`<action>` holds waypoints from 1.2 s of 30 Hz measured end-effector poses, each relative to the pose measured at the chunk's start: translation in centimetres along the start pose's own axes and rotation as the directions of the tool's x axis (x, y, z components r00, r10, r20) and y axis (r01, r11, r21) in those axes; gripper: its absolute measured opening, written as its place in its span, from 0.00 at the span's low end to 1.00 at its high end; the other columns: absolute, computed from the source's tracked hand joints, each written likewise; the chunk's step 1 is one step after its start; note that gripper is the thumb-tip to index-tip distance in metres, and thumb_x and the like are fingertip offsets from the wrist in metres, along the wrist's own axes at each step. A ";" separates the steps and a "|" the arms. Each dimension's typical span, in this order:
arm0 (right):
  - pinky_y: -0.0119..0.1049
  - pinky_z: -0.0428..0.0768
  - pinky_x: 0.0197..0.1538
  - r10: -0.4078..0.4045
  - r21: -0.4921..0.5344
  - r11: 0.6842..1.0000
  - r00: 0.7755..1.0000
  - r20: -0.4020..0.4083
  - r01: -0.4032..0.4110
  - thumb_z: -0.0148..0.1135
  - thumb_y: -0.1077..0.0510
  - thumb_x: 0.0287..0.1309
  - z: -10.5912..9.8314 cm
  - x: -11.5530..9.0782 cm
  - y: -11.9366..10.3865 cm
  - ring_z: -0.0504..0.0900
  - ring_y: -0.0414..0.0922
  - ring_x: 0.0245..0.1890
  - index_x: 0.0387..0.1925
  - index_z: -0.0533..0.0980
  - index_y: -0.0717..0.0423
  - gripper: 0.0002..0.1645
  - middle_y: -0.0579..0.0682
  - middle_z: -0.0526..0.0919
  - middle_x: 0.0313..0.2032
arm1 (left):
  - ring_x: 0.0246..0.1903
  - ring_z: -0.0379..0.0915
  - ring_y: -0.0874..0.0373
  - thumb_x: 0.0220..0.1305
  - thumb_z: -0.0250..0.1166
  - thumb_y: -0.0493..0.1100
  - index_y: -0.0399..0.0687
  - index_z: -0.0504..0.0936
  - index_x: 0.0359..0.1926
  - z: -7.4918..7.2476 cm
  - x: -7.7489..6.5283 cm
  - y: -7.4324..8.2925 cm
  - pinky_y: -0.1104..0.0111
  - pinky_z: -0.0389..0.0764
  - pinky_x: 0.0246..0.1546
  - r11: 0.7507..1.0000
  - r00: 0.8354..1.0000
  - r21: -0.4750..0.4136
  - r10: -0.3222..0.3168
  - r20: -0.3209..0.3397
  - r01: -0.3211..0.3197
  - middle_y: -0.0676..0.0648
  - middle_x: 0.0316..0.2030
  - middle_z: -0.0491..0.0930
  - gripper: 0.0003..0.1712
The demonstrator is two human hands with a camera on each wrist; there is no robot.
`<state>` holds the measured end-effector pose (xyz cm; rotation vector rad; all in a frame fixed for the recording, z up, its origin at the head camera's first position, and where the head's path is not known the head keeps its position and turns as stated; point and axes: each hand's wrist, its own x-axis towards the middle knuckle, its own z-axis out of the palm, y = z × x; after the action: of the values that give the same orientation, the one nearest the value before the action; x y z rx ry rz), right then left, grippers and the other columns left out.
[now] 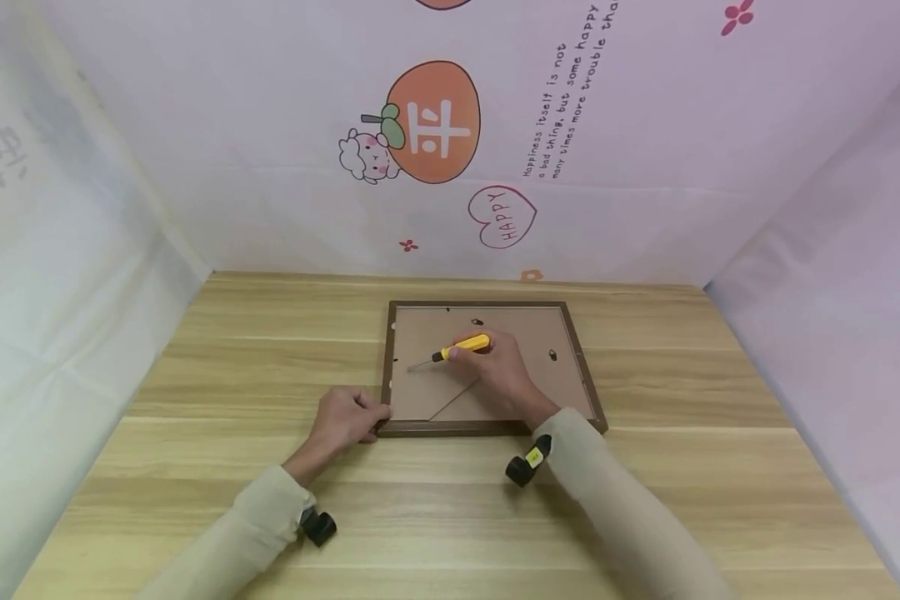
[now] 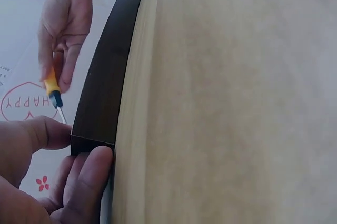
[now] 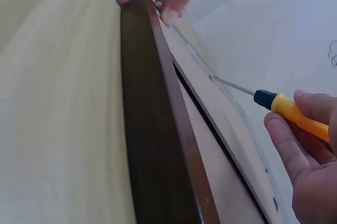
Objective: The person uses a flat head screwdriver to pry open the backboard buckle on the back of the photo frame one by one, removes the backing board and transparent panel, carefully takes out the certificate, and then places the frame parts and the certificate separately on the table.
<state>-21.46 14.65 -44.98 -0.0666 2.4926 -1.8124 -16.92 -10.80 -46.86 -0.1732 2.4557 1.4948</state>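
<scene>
Reading "HAPPY" inside a red heart outline [image 1: 502, 218] on a white printed wall sheet [image 1: 285, 200]; meeting the same word upside down in the left wrist view. Reading also, in black lines of print [image 1: 562, 108] running up the sheet, "Happiness itself is not", "a bad thing, but some happy" and "many times more trouble tha", cut off at the top. Showing the white character 平 on a round orange fruit [image 1: 432, 122], beside a cartoon lamb [image 1: 367, 156]. Cannot read the small yellow label [image 1: 534, 457] on the black camera at the right wrist.

See a dark brown, rectangular picture frame [image 1: 450, 428] lying back side up on a light wood-grain worktop [image 1: 660, 350], fairly near the wall sheet. Enclosing a flat beige backing board [image 1: 427, 333], with two small dark fittings [image 1: 477, 322] and a dark slanting line [image 1: 455, 400] across it.

Find the left grip [image 1: 345, 417] pinching the near left corner of the frame between thumb and fingers. Find the right grip [image 1: 498, 367] closed around a yellow-handled screwdriver [image 1: 465, 344] with black collar and thin metal shaft, aimed at the board's left side. Cannot tell about contact between tip and board.
</scene>
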 end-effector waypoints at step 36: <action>0.30 0.77 0.43 0.101 -0.048 0.994 0.993 0.062 -0.098 0.69 0.58 0.58 0.4 3.4 0.2 0.76 0.44 0.42 0.43 0.81 0.57 0.12 0.53 0.81 0.45 | 0.43 0.83 0.49 0.59 0.69 0.38 0.36 0.80 0.53 -0.1 3.8 1.8 0.67 0.86 0.37 0.977 0.986 0.131 0.166 0.018 -0.167 0.37 0.48 0.83 0.21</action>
<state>-24.84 14.08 -45.34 -0.0031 2.4458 -1.6897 -21.01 -9.93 -46.37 0.0655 2.6089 1.3849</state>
